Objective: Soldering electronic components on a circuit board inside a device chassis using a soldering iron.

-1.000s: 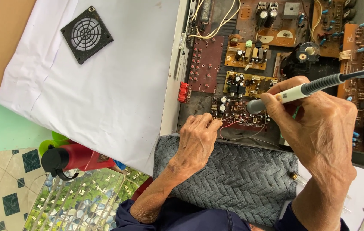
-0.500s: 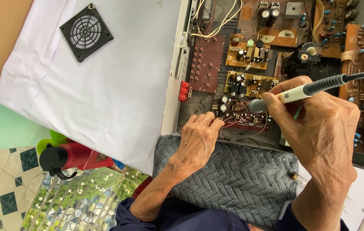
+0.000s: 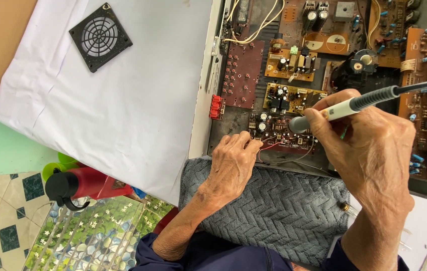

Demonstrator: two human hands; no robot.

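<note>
The right hand (image 3: 374, 150) enters from the lower right with the wrist bent upward. Its grip is closed around a soldering iron (image 3: 344, 108), thumb and forefinger pinched on the pale barrel near its grey front end. The black ribbed section and cable of the iron run out behind the grip toward the right edge. The front end of the iron points left, down onto a small circuit board (image 3: 278, 131) just ahead of the grip.

The left hand (image 3: 233, 163) lies palm down, forearm coming up from below. Its fingers (image 3: 247, 142) are curled together, their tips resting at the near edge of the same small board, left of the iron's front end. Whether they pinch the thin red wire (image 3: 273, 146) there cannot be told. The heel of this hand rests on a grey quilted cloth (image 3: 273, 211).

Beyond both grips sits the open chassis (image 3: 203, 100), carrying further boards. A red rectangular connector block (image 3: 217, 106) sits at its left edge, above the left hand.

Far left of the grips, a white sheet (image 3: 123, 110) covers the desk, with a square black fan grille (image 3: 100, 36) at its far corner. Below the sheet stands a red bottle with a black cap (image 3: 75, 184).
</note>
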